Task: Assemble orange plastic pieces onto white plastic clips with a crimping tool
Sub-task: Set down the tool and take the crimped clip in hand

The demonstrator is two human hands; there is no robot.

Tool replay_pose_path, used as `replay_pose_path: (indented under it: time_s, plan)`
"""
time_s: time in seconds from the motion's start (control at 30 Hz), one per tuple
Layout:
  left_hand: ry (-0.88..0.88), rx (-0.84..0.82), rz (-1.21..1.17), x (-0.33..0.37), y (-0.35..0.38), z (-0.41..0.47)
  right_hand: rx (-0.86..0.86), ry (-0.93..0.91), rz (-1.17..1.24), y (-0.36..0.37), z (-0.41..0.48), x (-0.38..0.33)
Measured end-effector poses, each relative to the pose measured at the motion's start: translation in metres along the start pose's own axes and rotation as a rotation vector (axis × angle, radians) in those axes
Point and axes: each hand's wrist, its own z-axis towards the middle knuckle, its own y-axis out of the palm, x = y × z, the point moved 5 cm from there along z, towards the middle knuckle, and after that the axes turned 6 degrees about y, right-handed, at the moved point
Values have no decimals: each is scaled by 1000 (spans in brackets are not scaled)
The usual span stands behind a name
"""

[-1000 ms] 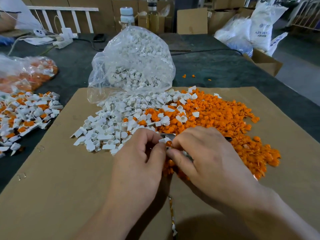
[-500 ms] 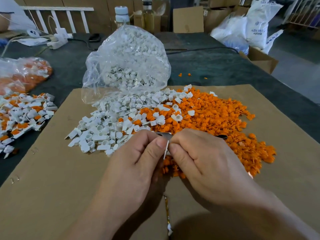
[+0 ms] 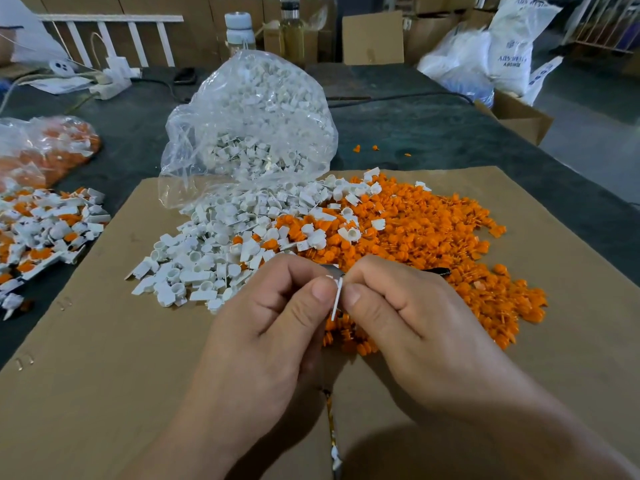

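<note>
My left hand (image 3: 273, 327) and my right hand (image 3: 412, 320) meet over the front of the cardboard sheet (image 3: 104, 375). Between both thumbs and forefingers I pinch a white plastic clip (image 3: 337, 297), its thin tail pointing down. A metal crimping tool (image 3: 434, 271) lies under my right hand, mostly hidden; only a grey tip by my fingers and a dark end show. Behind my hands spread a heap of loose white clips (image 3: 214, 258) and a heap of orange pieces (image 3: 443, 244).
A clear bag of white clips (image 3: 256, 126) stands open behind the heaps. At the left edge lie a pile of assembled white-and-orange parts (image 3: 41, 230) and a bag of orange pieces (image 3: 45, 150). Bottles, cardboard boxes and white sacks line the far side of the dark table.
My hands have lifted slightly off the orange heap, and the white clip's tail now shows between my thumbs. The view has shifted a little.
</note>
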Motion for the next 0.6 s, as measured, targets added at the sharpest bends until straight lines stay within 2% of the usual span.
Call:
replay_pose_path:
  time_s: [0.1, 0.2, 0.27, 0.3, 0.33, 0.37, 0.47, 0.5, 0.6]
  plan:
    - [83, 11, 94, 5, 0, -1, -123, 298, 454, 10, 0, 10]
    - [171, -13, 226, 13, 2, -2, -340, 626, 918, 28, -4, 16]
    - [265, -48, 386, 20, 5, -3, -449, 766, 1184, 35, -6, 14]
    - [280, -50, 411, 21, 6, -2, -457, 793, 1216, 35, -7, 13]
    - [254, -32, 381, 19, 5, -2, -422, 763, 1123, 33, -6, 14]
    - [195, 1, 293, 17, 3, -1, -344, 665, 904, 26, -6, 16]
    - [-48, 80, -46, 2, -1, 2, -50, 144, -29, 0, -1, 6]
    - [-101, 79, -92, -2, -1, 3, -22, 39, -170, -2, -1, 3]
    - [-154, 40, -137, -8, -1, 3, 5, -34, -234, 0, -2, 3]
